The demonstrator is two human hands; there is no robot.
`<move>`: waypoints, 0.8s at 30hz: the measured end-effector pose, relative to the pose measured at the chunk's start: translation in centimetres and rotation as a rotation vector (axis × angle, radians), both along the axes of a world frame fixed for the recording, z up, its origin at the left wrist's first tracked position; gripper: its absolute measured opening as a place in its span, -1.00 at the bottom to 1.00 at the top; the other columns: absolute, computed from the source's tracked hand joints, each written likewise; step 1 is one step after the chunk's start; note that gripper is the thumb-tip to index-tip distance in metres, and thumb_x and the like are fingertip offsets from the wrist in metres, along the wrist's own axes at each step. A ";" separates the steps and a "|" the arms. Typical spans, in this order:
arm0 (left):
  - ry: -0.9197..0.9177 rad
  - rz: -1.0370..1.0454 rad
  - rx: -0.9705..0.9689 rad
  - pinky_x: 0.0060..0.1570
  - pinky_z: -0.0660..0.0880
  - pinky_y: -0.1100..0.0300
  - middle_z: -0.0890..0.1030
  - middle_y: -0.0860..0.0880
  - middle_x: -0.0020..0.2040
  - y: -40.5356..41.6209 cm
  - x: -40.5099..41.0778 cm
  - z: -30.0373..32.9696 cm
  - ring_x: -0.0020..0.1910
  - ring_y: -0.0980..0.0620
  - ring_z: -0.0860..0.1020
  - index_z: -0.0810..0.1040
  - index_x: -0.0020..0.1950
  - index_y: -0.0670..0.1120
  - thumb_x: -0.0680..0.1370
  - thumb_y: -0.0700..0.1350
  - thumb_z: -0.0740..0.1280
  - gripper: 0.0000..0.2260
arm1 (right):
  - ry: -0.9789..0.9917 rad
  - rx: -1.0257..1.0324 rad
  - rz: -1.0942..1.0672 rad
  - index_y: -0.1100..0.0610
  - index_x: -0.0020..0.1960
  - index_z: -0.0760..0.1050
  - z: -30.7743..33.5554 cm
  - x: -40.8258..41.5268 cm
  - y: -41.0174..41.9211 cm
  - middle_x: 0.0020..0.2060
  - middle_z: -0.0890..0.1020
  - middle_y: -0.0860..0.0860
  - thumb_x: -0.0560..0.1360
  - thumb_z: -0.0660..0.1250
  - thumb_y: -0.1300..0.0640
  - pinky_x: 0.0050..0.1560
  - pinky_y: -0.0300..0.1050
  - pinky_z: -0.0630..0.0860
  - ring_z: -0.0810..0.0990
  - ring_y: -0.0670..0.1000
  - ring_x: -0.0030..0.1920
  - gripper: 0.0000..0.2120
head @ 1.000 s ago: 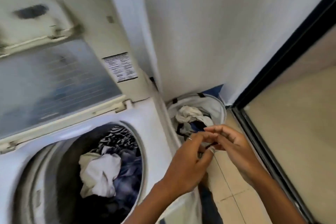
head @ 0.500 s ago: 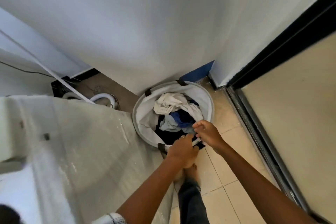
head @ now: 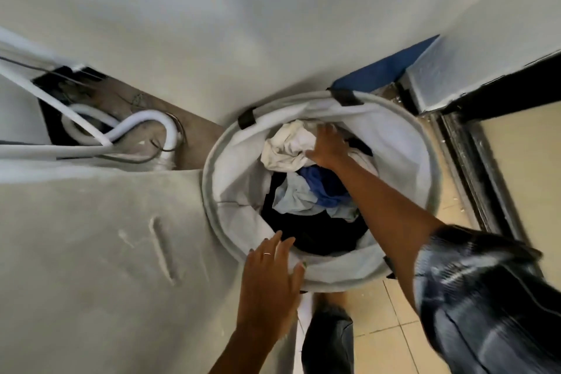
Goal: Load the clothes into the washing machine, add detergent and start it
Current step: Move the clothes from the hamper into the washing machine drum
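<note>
A round white fabric laundry basket (head: pixel 400 155) stands on the floor in the corner beside the washing machine (head: pixel 91 252). Inside lie a crumpled white garment (head: pixel 285 146), a blue garment (head: pixel 324 188), a pale blue one (head: pixel 294 197) and dark clothes (head: pixel 309 231). My right hand (head: pixel 329 147) reaches deep into the basket and rests with spread fingers on the white garment. My left hand (head: pixel 270 270) hovers at the basket's near rim, fingers straight, holding nothing. The machine's drum is out of view.
White hoses (head: pixel 121 130) coil on the floor behind the machine. A white wall (head: pixel 273 24) rises behind the basket, and a dark door frame track (head: pixel 473 161) runs along the right. Tiled floor (head: pixel 391 328) and my foot (head: pixel 328 337) lie below the basket.
My view swung from the open drum down to the basket. My hands parted: the right one went into the basket onto the white garment, the left one opened at the rim.
</note>
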State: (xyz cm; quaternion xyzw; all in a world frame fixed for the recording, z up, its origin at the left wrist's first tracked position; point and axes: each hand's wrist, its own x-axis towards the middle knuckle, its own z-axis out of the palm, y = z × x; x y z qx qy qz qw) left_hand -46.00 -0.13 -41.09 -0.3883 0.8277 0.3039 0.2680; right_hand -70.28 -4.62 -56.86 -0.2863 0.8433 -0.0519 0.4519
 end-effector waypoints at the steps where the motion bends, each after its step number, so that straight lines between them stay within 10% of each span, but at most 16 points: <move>1: 0.017 0.042 -0.031 0.48 0.13 0.13 0.26 0.10 0.49 0.1 0.4 -0.7 0.47 0.13 0.21 0.28 0.44 0.09 0.56 0.25 -0.09 -0.48 | -0.005 -0.010 -0.012 0.13 0.54 -0.14 -0.9 0.2 -1.0 0.53 -0.01 0.13 0.47 0.34 -0.10 0.44 0.22 0.05 0.04 0.22 0.50 -0.12; 9: 0.085 0.086 -0.031 0.35 0.29 0.14 0.42 0.10 0.37 2.0 0.4 -1.7 0.32 0.12 0.40 0.42 0.30 0.07 0.50 0.27 -0.17 -0.43 | -0.109 0.159 0.233 -0.05 0.53 -0.01 -4.5 5.5 2.3 0.49 0.20 0.16 0.47 0.34 -0.11 0.39 0.20 0.22 0.22 0.23 0.45 -0.23; 13: 0.163 0.162 0.058 0.28 0.31 0.28 0.35 0.12 0.36 2.0 -1.1 1.2 0.31 0.15 0.35 0.35 0.34 0.06 0.48 0.29 -0.12 -0.43 | -0.032 0.244 0.250 -0.13 0.48 0.12 1.1 8.5 6.3 0.51 0.03 0.11 0.49 0.27 -0.14 0.37 0.19 0.16 -0.01 0.25 0.48 -0.38; 19: 0.350 1.007 0.161 0.15 0.30 0.23 0.45 -0.01 0.17 -0.8 -5.3 7.3 0.17 0.05 0.42 0.48 0.16 -0.03 0.63 0.01 0.12 -0.78 | -0.530 -0.284 -0.491 0.21 0.23 0.46 17.7 6.4 10.0 0.08 0.52 0.02 0.38 0.46 0.24 0.05 -0.12 0.48 0.50 0.06 0.20 -0.56; 24: 0.191 1.624 0.585 0.23 0.44 -0.13 0.50 -0.07 0.27 -3.2 -6.8 11.3 0.22 -0.17 0.48 0.49 0.21 -0.06 0.42 0.42 0.18 -0.37 | -1.065 -0.405 -0.736 0.16 0.02 0.60 33.0 2.8 13.7 -0.13 0.71 0.06 -0.02 0.47 0.24 -0.16 -0.08 0.60 0.68 0.04 -0.09 -0.42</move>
